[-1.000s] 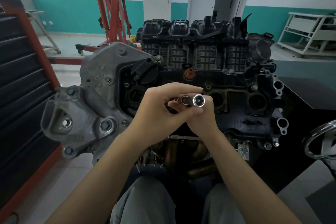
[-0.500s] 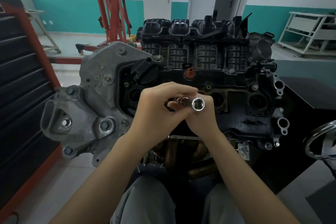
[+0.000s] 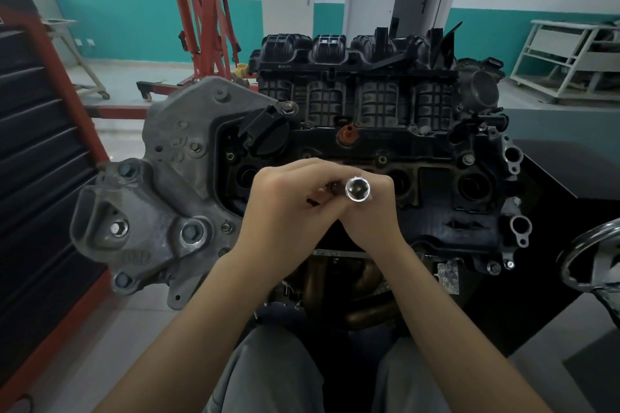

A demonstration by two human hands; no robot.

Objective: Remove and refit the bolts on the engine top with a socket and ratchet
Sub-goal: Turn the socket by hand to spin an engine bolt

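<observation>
Both hands meet above the black engine top (image 3: 436, 178) and hold a chrome socket (image 3: 358, 189) whose hollow end faces me. My left hand (image 3: 285, 208) curls over the tool's shaft behind the socket, most of which is hidden. My right hand (image 3: 372, 218) grips under and around the socket. Small bolts (image 3: 381, 159) sit along the cover's upper edge, with another bolt (image 3: 468, 159) further right. No ratchet handle is plainly visible.
A grey cast bracket (image 3: 161, 204) with large bolts projects to the left of the engine. A red and black tool chest (image 3: 37, 151) stands at far left, a red engine hoist (image 3: 201, 17) behind. A chrome ring (image 3: 587, 251) sits at right. My knees are below.
The socket has turned from pointing right to facing me end-on and dropped slightly. Both hands have stayed together in nearly the same place.
</observation>
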